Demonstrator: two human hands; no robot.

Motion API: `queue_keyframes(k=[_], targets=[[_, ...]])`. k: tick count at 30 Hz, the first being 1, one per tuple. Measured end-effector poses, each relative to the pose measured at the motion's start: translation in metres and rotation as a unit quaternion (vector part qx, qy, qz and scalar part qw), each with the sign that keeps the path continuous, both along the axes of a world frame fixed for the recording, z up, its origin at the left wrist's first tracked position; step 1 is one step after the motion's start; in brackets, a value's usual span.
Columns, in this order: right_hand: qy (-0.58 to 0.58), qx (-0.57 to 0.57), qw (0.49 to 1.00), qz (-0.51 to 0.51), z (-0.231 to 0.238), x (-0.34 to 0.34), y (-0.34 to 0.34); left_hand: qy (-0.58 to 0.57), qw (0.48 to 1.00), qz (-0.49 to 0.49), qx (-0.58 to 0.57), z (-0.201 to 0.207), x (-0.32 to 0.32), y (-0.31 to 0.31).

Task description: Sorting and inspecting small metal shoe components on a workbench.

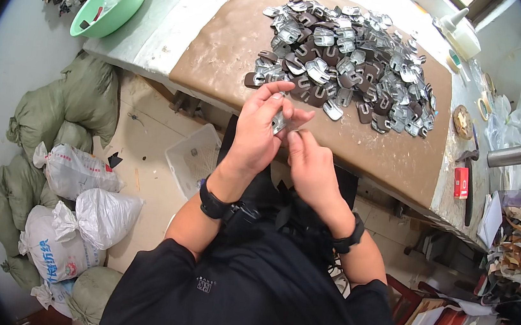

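Observation:
My left hand (258, 127) holds a small silver metal plate (278, 123) between thumb and fingers, just off the table's near edge. My right hand (314, 174) is closed in a pinch close beside it, fingertips nearly at the plate; whatever they grip is too small to make out. Beyond both hands lies a heap of slotted metal plates (319, 71), some bare silver and some with a dark brown face. The heap rests on a brown sheet (222, 49) that covers the table.
At the table's far left stands a green basin (122, 15). A hammer (470, 186), a red box (460, 183) and a metal cylinder (507, 156) lie along the right side. Stuffed sacks (65, 98) line the floor at left, with a white plastic bin (191, 158) under the table edge.

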State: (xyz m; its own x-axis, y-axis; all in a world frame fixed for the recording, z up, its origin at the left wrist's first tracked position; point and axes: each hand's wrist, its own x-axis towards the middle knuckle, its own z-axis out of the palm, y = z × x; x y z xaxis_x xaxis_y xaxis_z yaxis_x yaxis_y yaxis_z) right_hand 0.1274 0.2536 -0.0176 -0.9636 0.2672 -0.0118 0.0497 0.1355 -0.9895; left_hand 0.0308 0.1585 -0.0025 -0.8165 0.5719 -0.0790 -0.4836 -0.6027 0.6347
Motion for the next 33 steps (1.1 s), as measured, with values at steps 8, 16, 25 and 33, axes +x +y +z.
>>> queue_keyframes(k=[8,16,25,33], targets=[[0.114,0.313,0.931,-0.150,0.023,0.004,0.000,-0.139,0.990,0.020,0.024,-0.009,0.005,0.016],[0.180,0.194,0.949,-0.170,0.005,-0.005,0.003,-0.049,0.998,0.026,-0.020,-0.013,0.016,0.014],[0.216,0.412,0.880,-0.098,0.034,0.010,0.033,-0.104,0.983,-0.146,-0.033,-0.039,0.008,0.002],[0.097,0.442,0.884,-0.116,0.016,0.030,0.020,-0.093,0.990,-0.105,-0.014,-0.009,-0.001,0.018]])
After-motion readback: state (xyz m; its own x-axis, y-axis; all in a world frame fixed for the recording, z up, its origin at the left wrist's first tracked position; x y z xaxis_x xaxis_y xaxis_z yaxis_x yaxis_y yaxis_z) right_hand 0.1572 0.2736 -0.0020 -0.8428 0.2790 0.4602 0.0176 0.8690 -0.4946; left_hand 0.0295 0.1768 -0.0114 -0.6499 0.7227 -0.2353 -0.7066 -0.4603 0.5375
